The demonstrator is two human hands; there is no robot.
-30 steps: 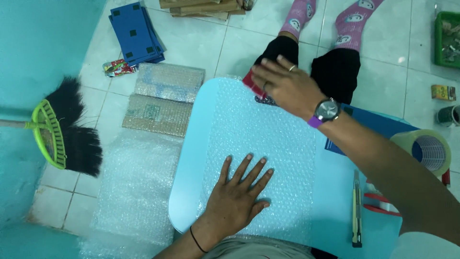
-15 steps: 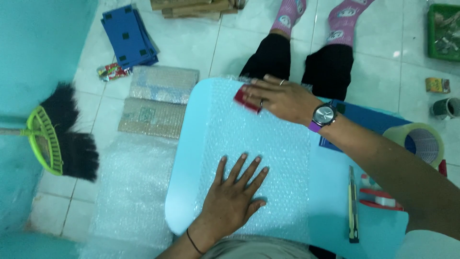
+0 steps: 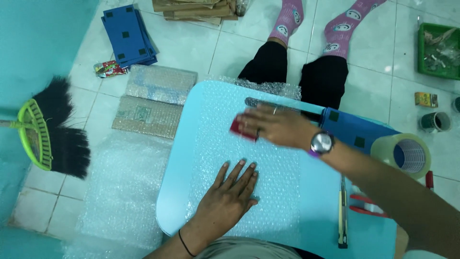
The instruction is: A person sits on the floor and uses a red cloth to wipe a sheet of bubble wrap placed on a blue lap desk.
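I see a pale blue bench (image 3: 177, 201) under clear bubble wrap (image 3: 268, 192), a red card (image 3: 239, 128), pink socks (image 3: 287, 21) with smiley faces, a green-and-black broom (image 3: 52, 139), and dark blue folders (image 3: 128, 36) with black squares.

A roll of clear packing tape (image 3: 403, 152) sits well off to the right of the grip, beside a blue folder (image 3: 357, 129). Below the tape lie red-handled scissors (image 3: 366, 206) and a slim utility knife (image 3: 342, 211). Far right on the tiled floor (image 3: 191, 52) stand a green tray (image 3: 438, 50), a small yellow box (image 3: 425, 99) and a dark cup (image 3: 433, 121). Left of the grip lie two wrapped flat parcels (image 3: 153, 100), a stack of blue folders (image 3: 128, 36) and a small colourful wrapper (image 3: 109, 68). Far left rests a black broom with a green head (image 3: 52, 129). A loose sheet of bubble wrap (image 3: 120, 192) covers the floor at lower left. Cardboard pieces (image 3: 196, 9) lie at the top.
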